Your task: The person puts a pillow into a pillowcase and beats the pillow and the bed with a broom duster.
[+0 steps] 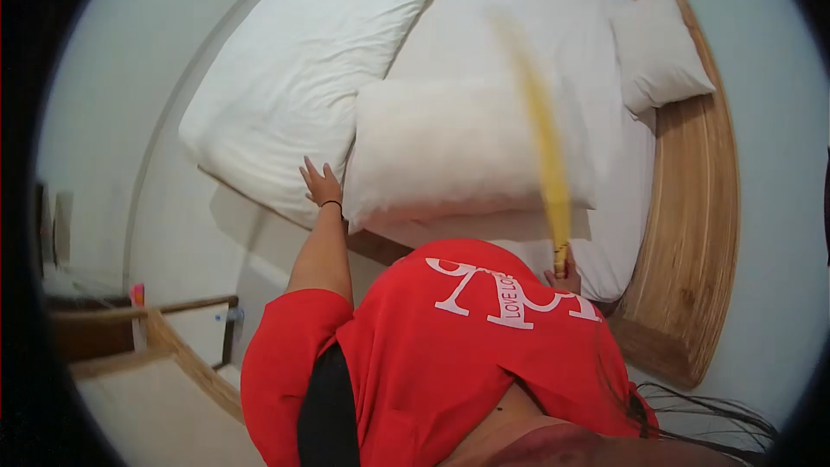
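Note:
My left hand [321,182] has its fingers spread at the edge of the folded white duvet [285,95], close by the near corner of a white pillow [450,143]. A dark band circles that wrist. In my right hand [566,275] is the handle of a long yellow stick broom [545,138]. It points up and away over the pillow, its far end smeared by motion. Below it spreads the white bed sheet [510,17]. The red shirt partly covers my right arm.
A second pillow [661,52] lies at the far right against the curved wooden headboard [692,207]. Toward the lower left stands a wooden-framed piece of furniture [186,355] with a pink item [137,294] near it. Pale walls surround the bed.

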### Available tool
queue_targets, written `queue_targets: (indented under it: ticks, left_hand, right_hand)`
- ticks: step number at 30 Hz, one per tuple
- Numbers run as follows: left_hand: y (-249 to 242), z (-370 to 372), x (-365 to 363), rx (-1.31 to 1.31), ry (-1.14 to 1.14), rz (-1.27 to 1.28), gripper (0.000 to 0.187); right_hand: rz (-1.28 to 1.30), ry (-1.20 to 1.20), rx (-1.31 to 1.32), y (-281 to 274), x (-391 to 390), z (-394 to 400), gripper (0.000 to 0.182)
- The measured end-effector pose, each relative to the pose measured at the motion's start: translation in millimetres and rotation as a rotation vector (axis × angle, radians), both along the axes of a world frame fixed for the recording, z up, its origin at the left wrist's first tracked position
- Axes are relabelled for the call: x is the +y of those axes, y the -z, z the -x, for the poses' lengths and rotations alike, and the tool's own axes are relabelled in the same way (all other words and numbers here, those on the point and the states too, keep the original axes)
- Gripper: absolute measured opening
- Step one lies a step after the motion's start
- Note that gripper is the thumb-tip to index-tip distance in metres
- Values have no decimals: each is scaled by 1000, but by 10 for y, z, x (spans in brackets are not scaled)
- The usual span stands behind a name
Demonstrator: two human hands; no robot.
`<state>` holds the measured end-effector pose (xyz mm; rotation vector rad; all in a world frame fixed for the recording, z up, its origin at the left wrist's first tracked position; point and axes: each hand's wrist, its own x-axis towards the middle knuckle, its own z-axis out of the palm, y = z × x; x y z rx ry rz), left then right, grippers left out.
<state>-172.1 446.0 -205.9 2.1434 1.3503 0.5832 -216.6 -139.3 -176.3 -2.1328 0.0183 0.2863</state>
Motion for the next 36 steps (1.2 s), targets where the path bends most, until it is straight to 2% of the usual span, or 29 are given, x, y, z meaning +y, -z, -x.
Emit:
queue_targets:
  ticks: [2, 5, 6, 8, 9, 10, 11, 13, 15, 16, 19, 22, 25, 26, 28, 29, 30, 31, 32, 33, 34, 35, 36]
  left_hand:
    - [-100, -498, 121, 14, 184, -49, 59]
    - [-195, -1305, 146, 128, 609, -187, 61]
    - [-231, -1573, 89, 134, 730, -194, 63]
    - [-270, -2078, -103, 151, 971, -210, 66]
    - [-260, -2294, -202, 191, 1026, -180, 69]
    - [-249, -2509, -315, 234, 1080, -150, 72]
    - [-238, -2707, -468, 275, 1131, -123, 74]
    - [-584, -2805, -785, 549, 1149, -140, 84]
    - [-805, -3015, -1077, 819, 1164, -179, 87]
    - [-863, -3104, -1087, 864, 1170, -192, 80]
    - [-503, -3176, -1065, 791, 1313, -229, 68]
    - [-414, -3071, -1071, 608, 1397, -217, 54]
    - [-354, -2672, -1023, 103, 1162, 177, 46]
    - [-765, -2406, -1080, -44, 1017, 599, 40]
    - [-1383, -1913, -1118, -335, 899, 742, 38]
    - [-1487, -1720, -1104, -473, 833, 809, 38]
    - [-1429, -1613, -957, -448, 723, 778, 38]
    - [-1508, -1479, -814, -513, 625, 897, 39]
    - [-1402, -1403, -495, -588, 787, 729, 42]
    - [-1629, -1266, -387, -784, 636, 864, 42]
    - [-1874, -1122, -286, -859, 554, 642, 43]
    - [-2147, -959, -130, -987, 554, 934, 45]
    - [-2314, -849, 2, -1048, 557, 887, 49]
  right_hand:
    - [-235, 319, -158, 101, 88, 176, 83]
    - [-89, 431, -281, -54, 156, 428, 83]
    - [-26, 503, -163, -198, 240, 532, 81]
    - [0, 519, -187, -208, 332, 722, 81]
    - [14, 528, -195, -209, 382, 840, 80]
    - [-92, 574, -86, -218, 436, 942, 81]
    - [-64, 533, -154, -203, 457, 1036, 82]
    - [3, 442, -284, -217, 574, 1218, 82]
    - [-55, 591, -102, -333, 520, 1359, 82]
    - [-73, 661, -9, -410, 579, 1445, 82]
    - [-139, 784, 55, -317, 591, 1933, 82]
    - [-93, 748, 21, -232, 488, 2071, 82]
    - [-41, 670, -65, -280, 572, 1859, 81]
    - [-9, 634, -103, -290, 578, 1743, 81]
    - [-44, 633, -79, -341, 641, 1485, 81]
    - [-108, 666, -12, -372, 653, 1371, 81]
    - [-86, 631, 2, -265, 569, 1303, 81]
    - [-66, 597, 14, -90, 484, 1225, 81]
    - [-128, 569, -23, 16, 459, 1129, 82]
    - [-189, 542, -61, 91, 429, 1021, 82]
    - [-151, 504, -79, 125, 409, 888, 83]
    - [-110, 463, -91, 140, 398, 774, 83]
    - [-126, 483, 13, 89, 390, 640, 83]
